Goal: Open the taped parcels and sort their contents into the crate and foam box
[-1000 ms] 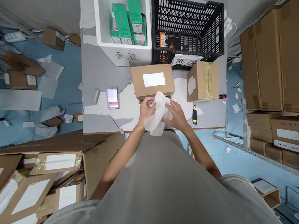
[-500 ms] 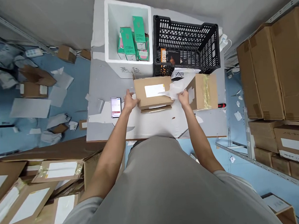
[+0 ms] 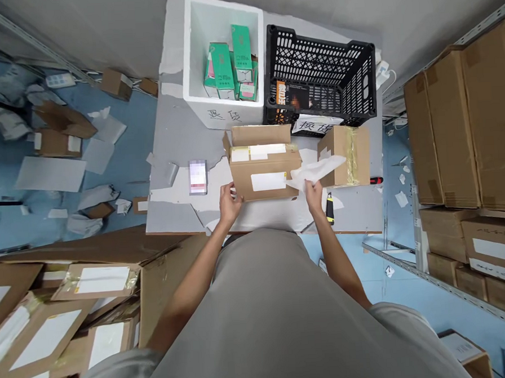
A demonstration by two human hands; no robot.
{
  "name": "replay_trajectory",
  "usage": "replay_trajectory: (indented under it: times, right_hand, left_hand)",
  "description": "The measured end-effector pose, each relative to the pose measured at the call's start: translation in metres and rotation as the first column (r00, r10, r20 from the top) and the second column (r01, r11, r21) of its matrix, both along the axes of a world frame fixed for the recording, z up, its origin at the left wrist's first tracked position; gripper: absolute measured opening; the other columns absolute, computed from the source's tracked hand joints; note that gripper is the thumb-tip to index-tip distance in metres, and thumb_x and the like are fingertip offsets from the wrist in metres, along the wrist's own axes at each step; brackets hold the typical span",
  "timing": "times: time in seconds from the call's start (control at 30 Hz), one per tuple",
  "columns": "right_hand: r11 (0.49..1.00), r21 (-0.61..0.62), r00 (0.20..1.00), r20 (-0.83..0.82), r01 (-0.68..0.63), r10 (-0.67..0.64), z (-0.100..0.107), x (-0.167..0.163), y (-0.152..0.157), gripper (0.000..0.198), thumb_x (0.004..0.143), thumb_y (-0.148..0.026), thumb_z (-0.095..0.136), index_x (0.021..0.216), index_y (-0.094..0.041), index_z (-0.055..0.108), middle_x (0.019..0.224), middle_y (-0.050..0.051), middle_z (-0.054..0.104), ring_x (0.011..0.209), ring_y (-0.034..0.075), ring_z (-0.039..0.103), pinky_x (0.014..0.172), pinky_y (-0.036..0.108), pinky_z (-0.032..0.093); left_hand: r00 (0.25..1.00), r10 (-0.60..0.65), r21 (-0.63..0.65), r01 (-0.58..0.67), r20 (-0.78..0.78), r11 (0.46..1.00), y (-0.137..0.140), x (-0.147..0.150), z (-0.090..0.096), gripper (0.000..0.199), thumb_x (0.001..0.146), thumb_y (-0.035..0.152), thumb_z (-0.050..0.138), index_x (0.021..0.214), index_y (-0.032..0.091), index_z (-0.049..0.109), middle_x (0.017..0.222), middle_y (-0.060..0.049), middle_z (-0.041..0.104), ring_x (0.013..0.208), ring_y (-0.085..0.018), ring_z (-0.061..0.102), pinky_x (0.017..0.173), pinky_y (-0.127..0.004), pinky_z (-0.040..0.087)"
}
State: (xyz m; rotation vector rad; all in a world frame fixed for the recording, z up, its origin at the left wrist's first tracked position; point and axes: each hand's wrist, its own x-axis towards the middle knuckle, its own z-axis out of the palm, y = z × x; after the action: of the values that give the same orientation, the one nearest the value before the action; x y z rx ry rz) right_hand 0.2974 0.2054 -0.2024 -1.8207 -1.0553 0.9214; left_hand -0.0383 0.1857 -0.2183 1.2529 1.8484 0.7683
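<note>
Fingers of the person's left hand (image 3: pixel 230 203) bend loosely at the near left corner of a brown rectangular cardboard box (image 3: pixel 265 166); whether they grip it or merely touch it cannot be told. The right hand (image 3: pixel 314 194) has its fingers closed on a thin, whitish, crumpled sheet (image 3: pixel 321 167), pinched along its lower edge. That sheet spreads above the fingertips, its left end overlapping the box's near right corner in the view and its right end passing in front of a brown cardboard box with yellowish tape (image 3: pixel 359 155).

The first box lies on the grey-and-white tabletop (image 3: pixel 169 142), between the two hands. A white label with a small yellow mark sits on its near face, and more white labels run along its upper side. A plain brown flap rises at its far edge, and another juts from its left end.
</note>
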Motion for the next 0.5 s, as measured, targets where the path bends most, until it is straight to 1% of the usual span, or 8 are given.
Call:
replay_trajectory:
  times: [0.1,0.2,0.27,0.3,0.37,0.43,0.47,0.5]
  right_hand:
    - [0.989,-0.111,0.995,0.000,0.095,-0.096,-0.002,-0.003,-0.042,0.042,0.093,-0.070,0.054,0.095,-0.028,0.057,0.090,0.001,0.067,0.101,0.025,0.061,0.096,0.038,0.056]
    - [0.976,-0.185,0.994,0.006,0.111,-0.112,-0.005,-0.006,-0.078,0.041,0.088,-0.071,0.057,0.087,-0.031,0.049,0.079,-0.004,0.056,0.090,0.022,0.055,0.087,0.037,0.055]
    - [0.968,-0.216,0.992,0.007,0.128,-0.129,-0.007,-0.007,-0.097,0.041,0.085,-0.071,0.058,0.087,-0.031,0.048,0.079,-0.004,0.056,0.087,0.023,0.055,0.085,0.038,0.055]
    - [0.965,-0.225,0.991,0.006,0.135,-0.137,-0.007,-0.008,-0.105,0.040,0.084,-0.070,0.057,0.088,-0.031,0.050,0.081,-0.003,0.059,0.088,0.023,0.056,0.085,0.039,0.055]
    - [0.962,-0.230,0.989,0.000,0.145,-0.149,-0.006,-0.008,-0.114,0.042,0.082,-0.070,0.058,0.091,-0.029,0.055,0.086,0.001,0.065,0.091,0.025,0.060,0.087,0.040,0.057]
    - [0.964,-0.218,0.987,-0.010,0.154,-0.160,-0.003,-0.005,-0.118,0.044,0.081,-0.068,0.061,0.095,-0.027,0.060,0.092,0.005,0.072,0.096,0.027,0.064,0.091,0.042,0.059]
    - [0.965,-0.205,0.986,-0.014,0.161,-0.168,-0.001,-0.003,-0.118,0.044,0.080,-0.067,0.062,0.096,-0.026,0.062,0.095,0.006,0.075,0.100,0.027,0.065,0.094,0.043,0.060]
    - [0.967,-0.190,0.984,-0.017,0.171,-0.177,0.001,-0.001,-0.118,0.044,0.079,-0.066,0.063,0.097,-0.026,0.063,0.099,0.007,0.078,0.103,0.028,0.067,0.097,0.044,0.060]
  left_hand:
    - [0.999,0.043,-0.071,-0.041,0.030,0.997,-0.029,-0.001,-0.003,0.049,0.078,0.022,0.074,0.127,0.022,0.066,0.122,-0.010,0.069,0.102,-0.027,0.071,0.097,-0.046,0.064]
    - [0.996,0.050,-0.159,-0.038,0.072,0.986,-0.048,-0.011,-0.005,0.036,0.078,0.028,0.077,0.111,0.024,0.064,0.105,-0.005,0.068,0.097,-0.026,0.070,0.097,-0.045,0.065]
    - [0.996,0.048,-0.181,-0.033,0.079,0.983,-0.057,-0.019,0.000,0.037,0.079,0.032,0.079,0.111,0.023,0.064,0.105,-0.006,0.068,0.097,-0.027,0.070,0.098,-0.046,0.065]
    - [0.996,0.055,-0.157,-0.043,0.074,0.987,-0.062,-0.022,0.006,0.043,0.079,0.034,0.080,0.118,0.023,0.065,0.112,-0.008,0.069,0.102,-0.028,0.071,0.100,-0.047,0.065]
    - [0.997,0.073,-0.018,-0.073,0.036,0.997,-0.071,-0.026,0.025,0.068,0.083,0.039,0.083,0.145,0.021,0.061,0.137,-0.016,0.069,0.119,-0.031,0.072,0.107,-0.048,0.065]
    - [0.995,0.082,0.209,-0.068,-0.059,0.976,-0.079,-0.026,0.049,0.088,0.089,0.044,0.085,0.166,0.021,0.048,0.159,-0.023,0.060,0.141,-0.037,0.066,0.118,-0.053,0.061]
    - [0.990,0.075,0.310,-0.033,-0.123,0.950,-0.082,-0.024,0.062,0.090,0.092,0.045,0.085,0.170,0.021,0.046,0.164,-0.025,0.057,0.149,-0.040,0.061,0.123,-0.057,0.058]
    - [0.982,0.047,0.379,0.026,-0.183,0.925,-0.083,-0.020,0.074,0.086,0.095,0.045,0.084,0.170,0.021,0.048,0.164,-0.025,0.058,0.153,-0.042,0.058,0.127,-0.061,0.054]
